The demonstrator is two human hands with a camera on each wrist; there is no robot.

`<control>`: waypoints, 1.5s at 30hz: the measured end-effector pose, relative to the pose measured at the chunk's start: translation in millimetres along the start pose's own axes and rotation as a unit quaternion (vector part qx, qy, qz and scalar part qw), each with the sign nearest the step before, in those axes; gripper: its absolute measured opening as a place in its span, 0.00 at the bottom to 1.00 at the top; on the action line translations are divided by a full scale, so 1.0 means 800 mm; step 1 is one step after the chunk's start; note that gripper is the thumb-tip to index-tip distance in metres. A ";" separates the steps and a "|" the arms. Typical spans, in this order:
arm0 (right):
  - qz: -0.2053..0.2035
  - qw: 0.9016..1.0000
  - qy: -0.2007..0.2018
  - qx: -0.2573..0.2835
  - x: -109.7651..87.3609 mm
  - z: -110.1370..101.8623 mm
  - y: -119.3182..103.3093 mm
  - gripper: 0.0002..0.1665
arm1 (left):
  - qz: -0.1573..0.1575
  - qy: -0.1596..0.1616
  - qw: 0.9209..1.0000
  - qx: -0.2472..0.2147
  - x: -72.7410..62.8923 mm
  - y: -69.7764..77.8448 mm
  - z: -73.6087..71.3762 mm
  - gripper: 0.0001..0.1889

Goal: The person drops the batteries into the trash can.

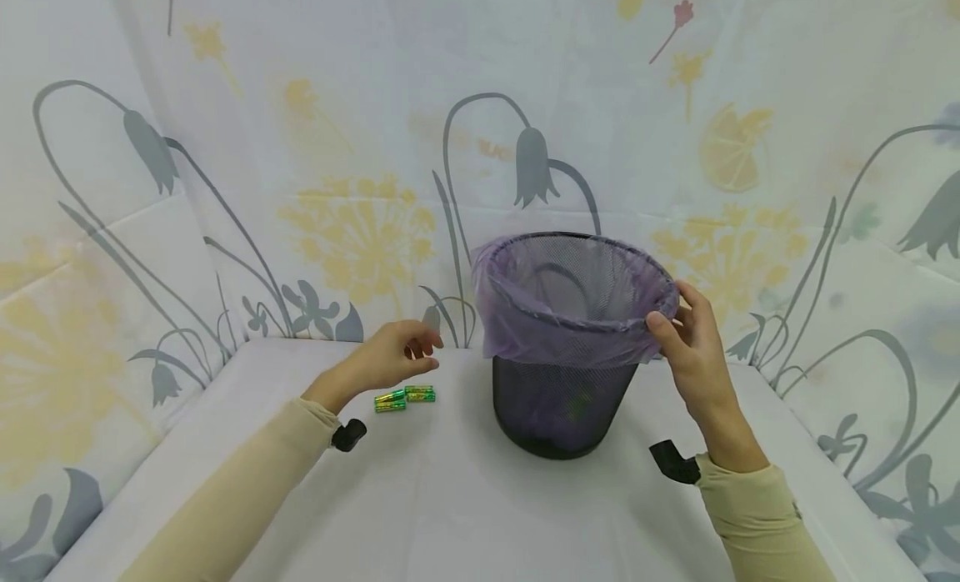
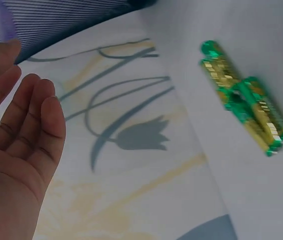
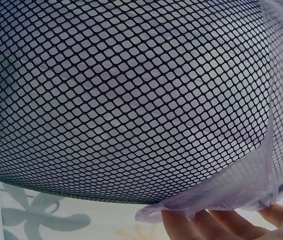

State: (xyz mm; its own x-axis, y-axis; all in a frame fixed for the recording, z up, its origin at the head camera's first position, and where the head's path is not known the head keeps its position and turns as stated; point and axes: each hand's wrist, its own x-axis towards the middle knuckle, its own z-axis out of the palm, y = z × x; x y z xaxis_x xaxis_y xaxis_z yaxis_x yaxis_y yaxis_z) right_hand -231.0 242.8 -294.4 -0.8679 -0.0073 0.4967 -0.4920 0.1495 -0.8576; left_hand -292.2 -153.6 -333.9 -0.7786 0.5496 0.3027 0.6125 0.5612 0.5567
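Note:
A black mesh trash bin (image 1: 558, 415) stands on the table, leaning slightly, lined with a translucent purple bag (image 1: 570, 340) folded over its rim. My right hand (image 1: 697, 353) grips the rim and bag at the bin's right side, thumb in front; in the right wrist view its fingers (image 3: 216, 225) press the bag edge. My left hand (image 1: 393, 353) hovers left of the bin, fingers loosely bent, holding nothing. Just below it lie several shiny green-and-gold batteries (image 1: 405, 397), close together; the left wrist view also shows these batteries (image 2: 246, 100). A blurred green patch shows through the bin's mesh.
A white cloth covers the table (image 1: 450, 515). Behind and at both sides hangs a pale curtain (image 1: 480, 57) with grey and yellow plant prints, close to the bin's back. Black wrist mounts (image 1: 672, 463) sit on both sleeves.

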 end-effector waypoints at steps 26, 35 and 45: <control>0.009 1.000 0.001 0.003 0.002 -0.001 0.003 0.39 | -0.048 -0.052 0.995 0.076 -0.062 -0.085 0.044 0.10; 0.000 1.000 0.001 0.006 0.001 0.001 0.001 0.39 | -0.055 -0.055 0.992 0.095 -0.067 -0.089 0.043 0.12; 0.002 1.000 0.001 0.000 0.002 0.000 0.002 0.38 | -0.064 -0.091 0.992 0.062 -0.069 -0.089 0.048 0.14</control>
State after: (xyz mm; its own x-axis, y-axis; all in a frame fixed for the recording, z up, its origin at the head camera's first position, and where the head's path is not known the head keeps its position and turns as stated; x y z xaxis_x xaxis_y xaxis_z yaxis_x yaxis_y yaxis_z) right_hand -232.8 243.1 -294.9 -0.8699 -0.0039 0.4931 -0.4882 0.1487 -0.8600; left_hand -287.7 -200.4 -420.1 -0.8211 0.5646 0.0844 0.5305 0.7001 0.4780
